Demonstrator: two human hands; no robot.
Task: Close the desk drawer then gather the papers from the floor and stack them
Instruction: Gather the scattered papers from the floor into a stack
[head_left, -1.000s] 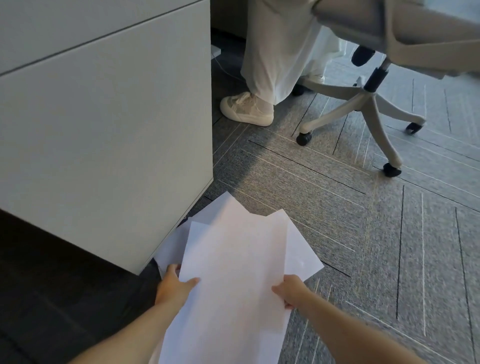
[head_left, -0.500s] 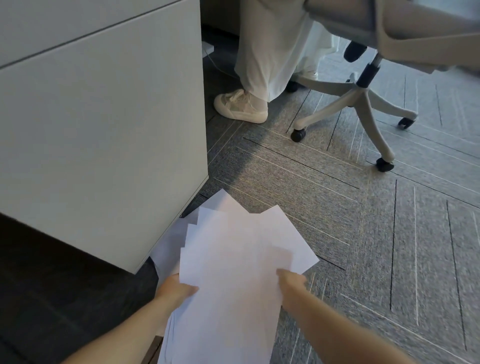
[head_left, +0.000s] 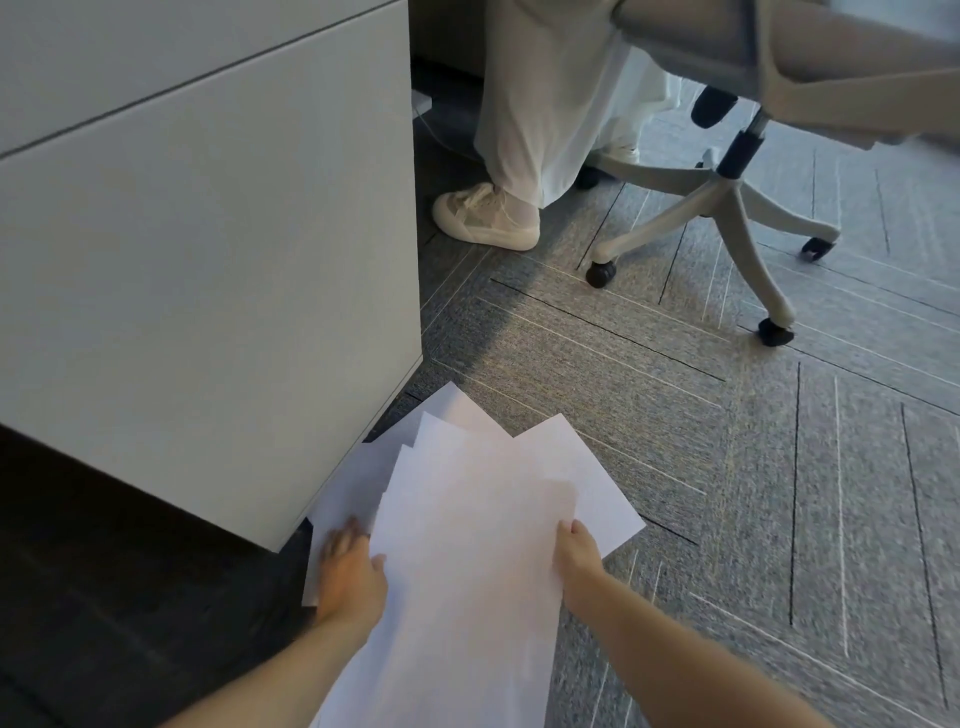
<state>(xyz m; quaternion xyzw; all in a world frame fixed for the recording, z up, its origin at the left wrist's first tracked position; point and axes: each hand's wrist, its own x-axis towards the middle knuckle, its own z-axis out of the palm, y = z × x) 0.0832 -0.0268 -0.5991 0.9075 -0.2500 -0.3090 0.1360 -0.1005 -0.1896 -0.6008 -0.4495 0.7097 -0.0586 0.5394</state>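
Observation:
Several white papers (head_left: 467, 545) lie fanned out on the grey carpet at the lower middle, their far corners splayed apart. My right hand (head_left: 576, 558) grips the right edge of the top sheets. My left hand (head_left: 350, 569) lies spread and slightly blurred on a sheet at the left side of the pile, beside the cabinet's lower corner. The white desk cabinet (head_left: 208, 286) fills the left; its drawer fronts sit flush, with only a thin seam showing between them.
A seated person's legs in pale trousers and a cream sneaker (head_left: 485, 218) are beyond the cabinet. An office chair's five-star base (head_left: 727, 208) with castors stands at the upper right. Grey patterned carpet (head_left: 727, 467) spreads to the right.
My left hand let go of the stack's left edge and moved out to a sheet lying beside the cabinet. The sheets have slid closer together under my hands. My right hand kept its grip.

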